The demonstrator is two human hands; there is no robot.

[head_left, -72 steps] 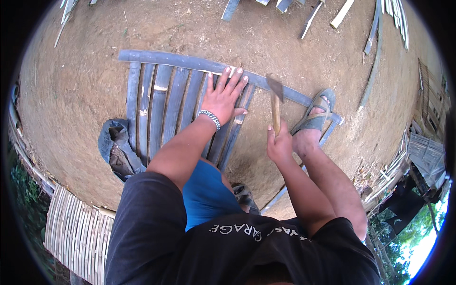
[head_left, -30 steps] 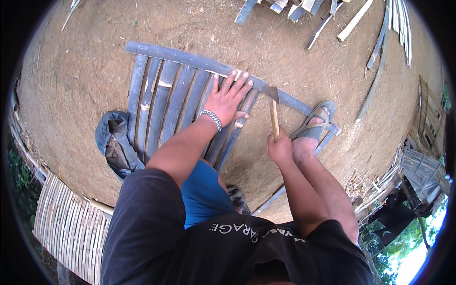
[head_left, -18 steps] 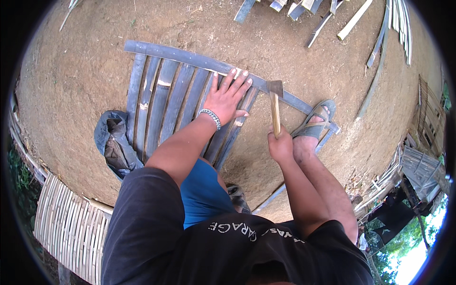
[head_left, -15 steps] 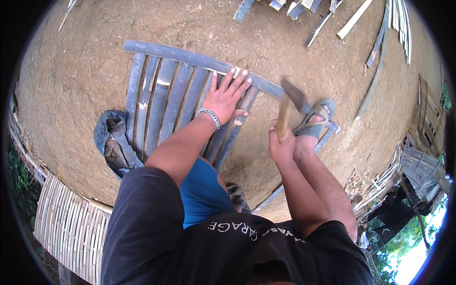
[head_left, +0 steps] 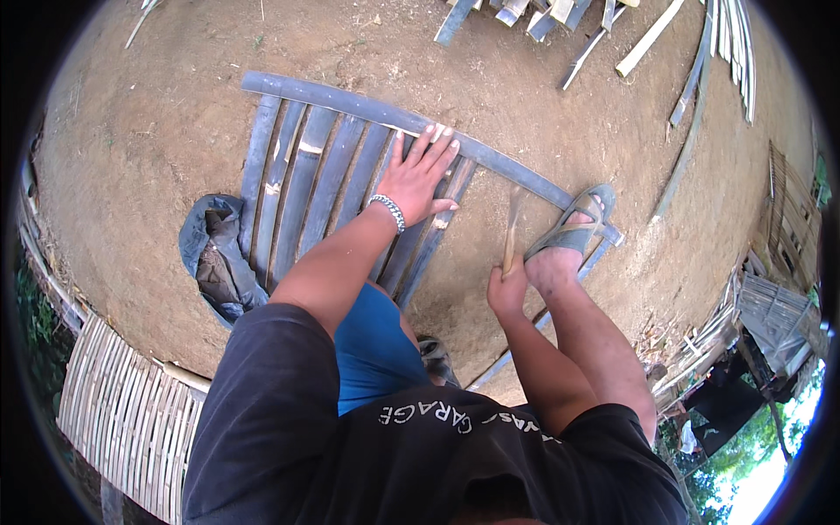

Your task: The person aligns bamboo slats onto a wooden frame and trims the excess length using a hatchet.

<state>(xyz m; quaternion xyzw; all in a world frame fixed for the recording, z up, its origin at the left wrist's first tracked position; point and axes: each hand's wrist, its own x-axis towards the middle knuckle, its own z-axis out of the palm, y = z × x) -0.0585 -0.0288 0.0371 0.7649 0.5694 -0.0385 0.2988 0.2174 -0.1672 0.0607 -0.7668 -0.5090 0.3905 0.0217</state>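
On brown dirt ground (head_left: pixel 525 79), a flat frame of grey bamboo slats (head_left: pixel 332 175) lies between 10 and 11 o'clock from mid-view, a long grey bamboo rail (head_left: pixel 350 104) crossing the slats' far ends toward 2 o'clock. At 12 the left grip (head_left: pixel 414 183) is released, spread flat over rail and slats; near 3 the right grip (head_left: pixel 507 290) is clenched around the pale wooden handle (head_left: pixel 509 248) of a motion-blurred tool (head_left: pixel 513 220).
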